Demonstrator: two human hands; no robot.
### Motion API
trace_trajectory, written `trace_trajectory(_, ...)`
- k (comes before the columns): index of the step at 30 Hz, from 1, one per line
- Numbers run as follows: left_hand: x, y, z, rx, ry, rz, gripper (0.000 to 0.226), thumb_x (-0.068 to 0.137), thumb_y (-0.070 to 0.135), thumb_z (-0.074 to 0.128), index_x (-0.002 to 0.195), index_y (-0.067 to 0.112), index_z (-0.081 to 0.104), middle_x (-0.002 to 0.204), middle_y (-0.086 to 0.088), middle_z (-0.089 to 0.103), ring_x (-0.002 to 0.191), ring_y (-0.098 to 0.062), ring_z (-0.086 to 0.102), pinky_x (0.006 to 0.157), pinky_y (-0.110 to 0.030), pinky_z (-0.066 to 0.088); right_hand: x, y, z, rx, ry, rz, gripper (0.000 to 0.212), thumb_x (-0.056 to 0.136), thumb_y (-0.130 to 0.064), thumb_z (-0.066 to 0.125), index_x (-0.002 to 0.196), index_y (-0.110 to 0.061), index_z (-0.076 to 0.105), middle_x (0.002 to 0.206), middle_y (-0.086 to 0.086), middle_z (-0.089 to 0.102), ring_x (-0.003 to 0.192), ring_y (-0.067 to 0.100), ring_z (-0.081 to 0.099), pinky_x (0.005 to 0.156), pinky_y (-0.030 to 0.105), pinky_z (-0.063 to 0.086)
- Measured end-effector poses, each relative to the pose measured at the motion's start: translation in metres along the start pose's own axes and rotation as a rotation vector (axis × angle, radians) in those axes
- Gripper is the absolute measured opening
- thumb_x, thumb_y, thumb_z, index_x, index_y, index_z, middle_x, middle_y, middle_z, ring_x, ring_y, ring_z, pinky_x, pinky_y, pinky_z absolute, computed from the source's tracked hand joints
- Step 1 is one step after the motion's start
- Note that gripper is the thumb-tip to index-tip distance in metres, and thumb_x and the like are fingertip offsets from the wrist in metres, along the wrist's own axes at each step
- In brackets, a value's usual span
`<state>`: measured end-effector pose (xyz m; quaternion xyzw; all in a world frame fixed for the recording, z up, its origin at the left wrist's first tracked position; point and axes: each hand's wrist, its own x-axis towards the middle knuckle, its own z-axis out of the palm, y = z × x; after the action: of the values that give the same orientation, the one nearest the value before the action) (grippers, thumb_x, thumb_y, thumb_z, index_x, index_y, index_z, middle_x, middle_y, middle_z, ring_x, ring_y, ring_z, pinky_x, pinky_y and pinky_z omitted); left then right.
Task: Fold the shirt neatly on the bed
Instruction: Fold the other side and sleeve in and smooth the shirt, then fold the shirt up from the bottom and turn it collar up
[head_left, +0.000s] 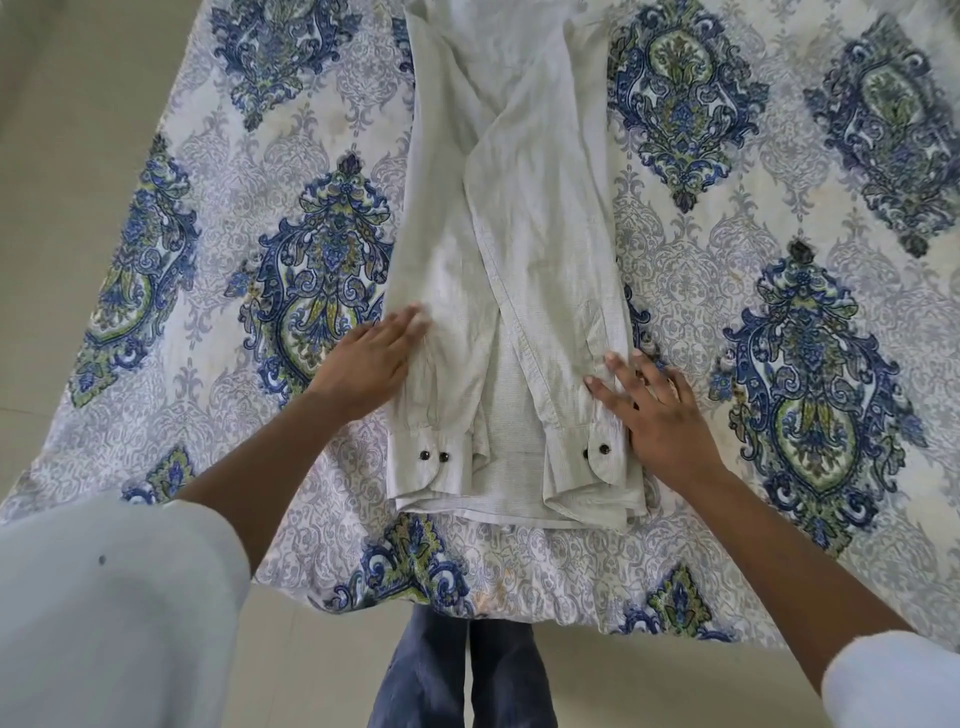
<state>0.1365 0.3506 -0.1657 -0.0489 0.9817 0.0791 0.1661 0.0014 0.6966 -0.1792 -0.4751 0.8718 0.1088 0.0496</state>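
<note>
Both hands I am laying flat, fingers straight, gripping nothing, left hand (371, 358) and right hand (665, 415) pressing the long edges of the shirt (452, 280) on the bed (779, 182), likely to smooth its folded-in sleeves (545, 234).

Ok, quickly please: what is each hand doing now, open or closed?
Left hand: open, fingers straight, pressing the left side of the shirt.
Right hand: open, fingers straight, touching the shirt's right sleeve.
</note>
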Motion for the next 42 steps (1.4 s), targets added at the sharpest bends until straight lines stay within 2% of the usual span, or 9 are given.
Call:
trace_trajectory(3, 0.000, 0.000, 0.009, -0.149, -0.080, -0.129, 0.063, 0.088, 0.035, 0.009, 0.150, 0.021, 0.000, 0.158, 0.004, -0.006, 0.142, -0.005, -0.010, 0.117, -0.034, -0.005, -0.001, -0.004, 0.002, -0.006, -0.015, 0.016, 0.074, 0.078, 0.003, 0.036, 0.144, -0.027, 0.025, 0.151, 0.003, 0.035, 0.133, 0.030, 0.040, 0.103, 0.054, 0.036)
trace_trajectory(6, -0.008, 0.006, 0.013, -0.174, -0.063, -0.144, 0.057, 0.094, 0.027, 0.015, 0.150, 0.020, 0.001, 0.158, 0.005, -0.004, 0.139, -0.004, -0.014, 0.116, -0.035, -0.008, 0.001, -0.002, 0.002, 0.017, 0.035, 0.021, 0.085, 0.071, 0.010, 0.056, 0.144, -0.024, 0.027, 0.150, 0.002, 0.036, 0.134, 0.028, 0.037, 0.103, 0.055, 0.035)
trace_trajectory(10, -0.032, 0.001, 0.024, -0.001, 0.081, 0.056, 0.075, 0.086, 0.000, 0.043, 0.148, 0.015, 0.003, 0.157, -0.003, 0.009, 0.146, -0.015, -0.004, 0.119, -0.034, -0.010, 0.002, 0.003, 0.002, 0.004, 0.070, -0.032, 0.089, 0.068, 0.009, 0.061, 0.144, -0.025, 0.028, 0.149, 0.003, 0.037, 0.134, 0.031, 0.039, 0.103, 0.055, 0.034)
trace_trajectory(15, -0.056, -0.004, 0.048, 0.134, 0.034, 0.282, 0.084, 0.084, 0.019, 0.054, 0.150, 0.013, 0.003, 0.158, -0.008, 0.010, 0.146, -0.019, 0.005, 0.119, -0.038, 0.007, 0.004, 0.018, 0.014, -0.135, 0.163, -0.166, 0.075, 0.083, 0.007, 0.039, 0.147, -0.025, 0.018, 0.153, 0.002, 0.028, 0.145, 0.024, 0.007, 0.110, 0.053, 0.012)
trace_trajectory(24, -0.056, -0.003, 0.054, 0.117, 0.128, 0.334, 0.067, 0.088, 0.017, 0.030, 0.150, 0.022, 0.003, 0.157, 0.009, -0.012, 0.144, -0.021, 0.019, 0.112, -0.040, 0.025, 0.018, 0.041, 0.027, -0.221, 0.188, -0.481, 0.067, 0.085, -0.002, 0.016, 0.149, -0.013, 0.002, 0.156, 0.005, 0.002, 0.144, 0.019, 0.003, 0.110, 0.055, 0.006)
trace_trajectory(27, -0.050, 0.005, 0.045, 0.119, 0.190, 0.308, 0.060, 0.085, 0.019, 0.034, 0.144, 0.018, 0.028, 0.155, 0.004, 0.019, 0.125, -0.026, 0.050, 0.095, -0.042, 0.042, 0.019, 0.037, 0.028, -0.205, 0.212, -0.463, 0.068, 0.084, -0.001, 0.016, 0.150, -0.014, 0.005, 0.157, 0.003, -0.006, 0.143, 0.017, 0.003, 0.112, 0.055, 0.001)
trace_trajectory(30, -0.047, 0.008, 0.040, 0.148, 0.214, 0.303, 0.051, 0.083, 0.022, 0.041, 0.134, 0.018, 0.044, 0.137, 0.000, 0.053, 0.112, -0.028, 0.060, 0.087, -0.040, 0.045, 0.019, 0.031, 0.030, -0.189, 0.223, -0.419, 0.069, 0.082, 0.000, 0.018, 0.149, -0.016, 0.011, 0.158, 0.001, -0.010, 0.143, 0.016, 0.006, 0.112, 0.055, 0.002)
trace_trajectory(38, -0.038, 0.007, 0.034, 0.263, 0.240, 0.384, 0.047, 0.077, 0.013, 0.058, 0.124, 0.014, 0.054, 0.127, -0.007, 0.061, 0.114, -0.034, 0.058, 0.107, -0.044, 0.024, 0.016, 0.047, 0.021, -0.141, 0.120, -0.490, 0.065, 0.088, -0.002, 0.024, 0.149, -0.012, 0.007, 0.158, 0.007, 0.007, 0.145, 0.019, 0.000, 0.112, 0.059, 0.016)
trace_trajectory(42, -0.034, 0.018, 0.032, 0.188, 0.202, 0.355, 0.046, 0.083, 0.014, 0.040, 0.129, 0.009, 0.041, 0.130, -0.016, 0.057, 0.118, -0.034, 0.056, 0.115, -0.033, 0.012, 0.023, 0.037, 0.024, -0.169, 0.126, -0.476, 0.069, 0.084, -0.005, 0.019, 0.149, -0.012, -0.005, 0.158, 0.006, -0.012, 0.145, 0.019, -0.015, 0.113, 0.059, 0.006)
